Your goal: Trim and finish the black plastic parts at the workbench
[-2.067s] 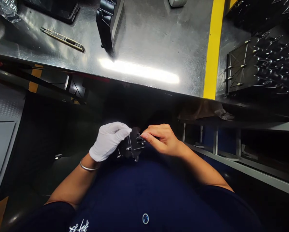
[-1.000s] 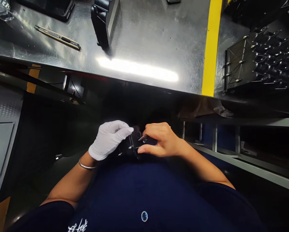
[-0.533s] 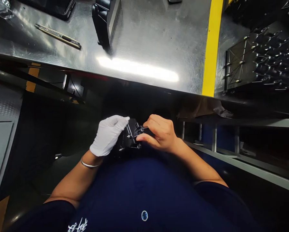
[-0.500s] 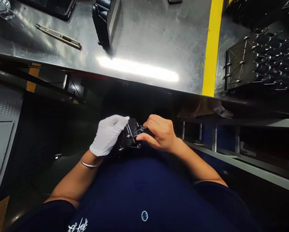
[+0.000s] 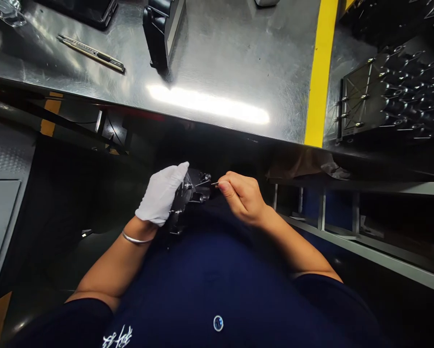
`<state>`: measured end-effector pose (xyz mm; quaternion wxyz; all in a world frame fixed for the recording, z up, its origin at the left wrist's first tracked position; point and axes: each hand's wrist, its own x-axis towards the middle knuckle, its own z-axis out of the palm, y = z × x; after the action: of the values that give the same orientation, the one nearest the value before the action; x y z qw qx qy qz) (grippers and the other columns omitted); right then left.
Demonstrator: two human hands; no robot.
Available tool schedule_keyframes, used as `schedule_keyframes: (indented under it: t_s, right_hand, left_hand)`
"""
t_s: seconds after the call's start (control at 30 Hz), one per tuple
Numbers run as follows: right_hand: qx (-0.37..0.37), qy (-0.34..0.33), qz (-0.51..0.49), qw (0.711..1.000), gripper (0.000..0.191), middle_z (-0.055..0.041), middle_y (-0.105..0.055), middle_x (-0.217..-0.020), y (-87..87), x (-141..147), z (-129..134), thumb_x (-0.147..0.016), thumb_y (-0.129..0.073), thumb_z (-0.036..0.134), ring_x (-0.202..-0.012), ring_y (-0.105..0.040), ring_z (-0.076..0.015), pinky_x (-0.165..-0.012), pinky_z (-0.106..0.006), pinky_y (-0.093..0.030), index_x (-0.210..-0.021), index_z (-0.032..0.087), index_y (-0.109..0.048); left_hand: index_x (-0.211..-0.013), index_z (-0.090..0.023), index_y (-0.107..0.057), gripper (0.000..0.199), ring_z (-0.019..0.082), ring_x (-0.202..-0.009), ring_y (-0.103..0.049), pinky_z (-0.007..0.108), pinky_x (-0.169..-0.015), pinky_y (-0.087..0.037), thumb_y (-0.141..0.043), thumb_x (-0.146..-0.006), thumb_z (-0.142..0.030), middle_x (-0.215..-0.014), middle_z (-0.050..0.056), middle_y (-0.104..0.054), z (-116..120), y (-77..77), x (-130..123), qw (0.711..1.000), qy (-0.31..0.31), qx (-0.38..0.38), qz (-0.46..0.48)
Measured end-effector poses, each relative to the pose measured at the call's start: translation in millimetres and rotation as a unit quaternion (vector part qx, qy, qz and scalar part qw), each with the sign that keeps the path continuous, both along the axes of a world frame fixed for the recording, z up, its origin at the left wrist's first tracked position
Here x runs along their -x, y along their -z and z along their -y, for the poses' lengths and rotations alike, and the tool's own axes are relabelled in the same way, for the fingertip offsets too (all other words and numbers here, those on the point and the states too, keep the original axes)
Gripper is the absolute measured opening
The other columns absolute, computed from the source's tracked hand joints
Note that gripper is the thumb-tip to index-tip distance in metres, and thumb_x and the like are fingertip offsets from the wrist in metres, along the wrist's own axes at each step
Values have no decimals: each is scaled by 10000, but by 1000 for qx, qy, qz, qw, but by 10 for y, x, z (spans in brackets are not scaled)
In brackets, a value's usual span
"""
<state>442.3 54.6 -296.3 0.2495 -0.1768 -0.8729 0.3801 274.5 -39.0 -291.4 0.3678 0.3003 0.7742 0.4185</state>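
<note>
My left hand (image 5: 161, 194), in a white glove, is closed on a glossy black part (image 5: 190, 190) with small posts and round bosses, held in front of my body. Bare and closed, my right hand (image 5: 243, 197) pinches a thin blade-like piece (image 5: 215, 183) between thumb and forefinger. Its tip points left toward the black part, with a small gap between them. The glove hides the left side of the black part.
The metal table (image 5: 231, 63) lies ahead, bearing a utility knife (image 5: 92, 53), a black angular part (image 5: 160, 36) and a yellow stripe (image 5: 320, 72). Several ribbed black parts (image 5: 401, 96) are at the right. Below them is a grey metal frame (image 5: 369, 257).
The black part has turned and moved slightly left with my left hand. My right thumb has closed toward the forefinger, and my right hand is now apart from the part.
</note>
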Motion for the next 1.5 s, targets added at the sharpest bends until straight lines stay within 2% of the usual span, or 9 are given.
schedule_keyframes:
  t_s: [0.1,0.17,0.43,0.63,0.8,1.0,1.13,1.3,1.5]
  right_hand:
    - [-102,77,-3,992,242,-12,-569,-617,74,29,34,-947,-454,229,-565,-498,-108,-574,-243,-397,-749,170,-580]
    - [-139,98,8,985,239,-15,-582,-610,112,36,45,-939,-474,235,-561,-503,-112,-574,-247,-399,-746,169,-598]
    - [-174,113,31,978,245,-10,-592,-592,138,35,48,-931,-497,235,-539,-498,-104,-557,-238,-392,-733,164,-622]
    - [-105,86,18,990,256,-9,-595,-587,148,42,115,-924,-505,207,-532,-512,-96,-556,-225,-406,-704,153,-625]
    - [33,-1,-25,999,256,-7,-605,-603,73,10,50,-928,-503,212,-523,-533,-76,-530,-193,-417,-719,142,-634]
    - [15,2,-16,1000,231,-24,-633,-626,23,-10,11,-919,-510,216,-543,-554,-91,-552,-208,-429,-753,139,-651]
    - [55,-34,9,998,255,-15,-615,-625,-1,-41,11,-933,-492,226,-537,-529,-76,-535,-192,-404,-741,139,-636]
    - [104,-87,30,990,270,9,-555,-595,-82,-87,-11,-940,-480,223,-517,-468,-61,-520,-185,-369,-716,138,-603]
    - [172,-172,32,969,334,7,-529,-581,-115,-141,-54,-951,-460,244,-520,-464,-66,-517,-193,-372,-645,149,-553]
  left_hand:
    - [-611,-203,-552,366,135,-521,-472,254,-509,-433,-471,-879,-438,-580,20,-537,3,62,20,999,26,-4,35]
    - [-644,-206,-572,326,142,-529,-471,262,-535,-449,-496,-862,-435,-582,18,-536,17,108,29,999,33,-24,9]
    - [-850,-205,-658,208,193,-700,-568,297,-693,-496,-568,-806,-388,-626,22,-554,68,178,74,994,86,-47,-57]
    - [-819,-196,-638,228,188,-678,-554,296,-663,-494,-529,-833,-396,-639,29,-552,60,99,42,996,79,-12,-33]
    - [-661,-187,-571,371,144,-559,-479,254,-529,-435,-437,-890,-447,-611,27,-542,16,-22,-17,998,19,33,41]
    - [-575,-195,-531,344,132,-549,-451,239,-520,-402,-508,-851,-399,-565,8,-495,10,-122,-16,1000,-25,17,4]
    - [-513,-193,-473,376,113,-512,-408,224,-473,-367,-555,-818,-398,-520,-9,-452,14,-127,-32,999,-45,9,0]
    - [-569,-178,-574,299,113,-521,-478,219,-471,-384,-622,-759,-405,-553,-3,-546,44,-117,-95,996,-80,-9,49]
    - [-614,-174,-632,228,115,-548,-517,223,-542,-428,-672,-713,-375,-576,-6,-599,136,-67,-140,995,-79,-61,-16]
